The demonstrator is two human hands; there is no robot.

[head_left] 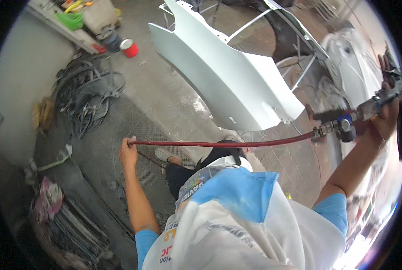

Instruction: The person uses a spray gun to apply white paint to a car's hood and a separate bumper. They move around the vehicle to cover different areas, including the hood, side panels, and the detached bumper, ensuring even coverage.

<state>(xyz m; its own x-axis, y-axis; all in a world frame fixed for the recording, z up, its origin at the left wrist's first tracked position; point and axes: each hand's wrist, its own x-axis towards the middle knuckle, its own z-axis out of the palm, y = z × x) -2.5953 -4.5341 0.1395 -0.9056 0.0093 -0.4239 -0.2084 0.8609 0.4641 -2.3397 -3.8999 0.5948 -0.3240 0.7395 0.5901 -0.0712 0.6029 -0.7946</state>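
My left hand point(128, 152) is closed round a red air hose point(219, 144), off to the left at about knee height. The hose runs across in front of my body to metal fittings and a small regulator point(345, 128) under a spray gun point(372, 108). Out at the far right, my right hand point(388, 117) grips that gun by its handle; the gun's upper part is dark and partly lost at the picture's rim. Ahead of me, a pale car fender point(228, 76) rests raised on a stand, and the hose passes just on my side of its lower end.
A white metal stand point(250, 24) carries the fender and a dark curved panel point(295, 31). Coiled hoses point(86, 94) lie on the floor at left, near a red can point(129, 47). Plastic-wrapped parts point(352, 58) stand at right. Dark strips point(81, 229) lie at lower left.
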